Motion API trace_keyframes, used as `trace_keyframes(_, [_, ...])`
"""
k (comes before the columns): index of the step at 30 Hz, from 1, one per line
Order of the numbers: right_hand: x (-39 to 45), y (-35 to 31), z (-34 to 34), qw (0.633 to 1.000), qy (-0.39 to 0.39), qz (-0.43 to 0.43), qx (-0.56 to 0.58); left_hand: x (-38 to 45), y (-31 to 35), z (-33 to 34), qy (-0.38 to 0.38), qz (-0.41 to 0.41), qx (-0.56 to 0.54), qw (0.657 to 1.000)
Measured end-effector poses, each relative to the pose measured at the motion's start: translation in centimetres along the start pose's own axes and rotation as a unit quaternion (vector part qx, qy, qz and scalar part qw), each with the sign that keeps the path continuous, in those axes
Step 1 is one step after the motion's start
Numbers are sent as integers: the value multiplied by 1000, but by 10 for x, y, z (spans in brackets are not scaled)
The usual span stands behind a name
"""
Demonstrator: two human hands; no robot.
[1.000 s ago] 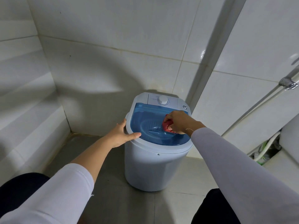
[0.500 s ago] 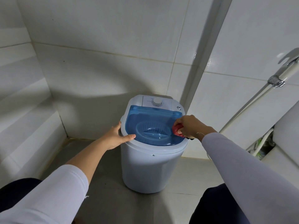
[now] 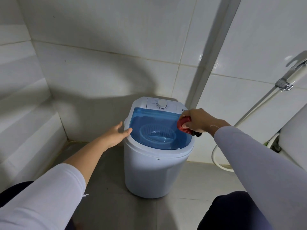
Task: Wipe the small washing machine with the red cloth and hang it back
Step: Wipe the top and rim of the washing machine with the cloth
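We had the red cloth (image 3: 184, 125) balled up in our right hand (image 3: 198, 121), fingers pinched tight on it at the washer (image 3: 157, 146) lid's right edge. Left hand (image 3: 117, 134) lay spread against the washer's left rim. Probably best to keep bracing there and wipe with overlapping strokes. Through the blue lid (image 3: 154, 120) only a basket showed.

Control panel (image 3: 162, 103): faint marks around the white dial (image 3: 160, 105), too small to read.
Washing machine (image 3: 154, 171): no legible brand or number.
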State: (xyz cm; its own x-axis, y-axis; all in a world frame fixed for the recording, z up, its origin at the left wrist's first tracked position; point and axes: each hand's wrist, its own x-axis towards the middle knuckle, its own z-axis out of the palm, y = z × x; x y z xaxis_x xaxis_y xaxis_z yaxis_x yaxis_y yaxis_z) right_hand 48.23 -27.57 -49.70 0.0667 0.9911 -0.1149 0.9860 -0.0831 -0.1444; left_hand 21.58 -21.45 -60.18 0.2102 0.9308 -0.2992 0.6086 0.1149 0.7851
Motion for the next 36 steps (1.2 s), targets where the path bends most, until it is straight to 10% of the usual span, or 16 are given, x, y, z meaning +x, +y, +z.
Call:
trace_keyframes(14, [37, -123, 49, 988, -62, -138, -19, 13, -3, 0, -1, 33, -41, 999])
trace_keyframes(36, [-5, -71, 42, 977, -100, -171, -82, 3, -5, 15, 22, 36, -2, 999])
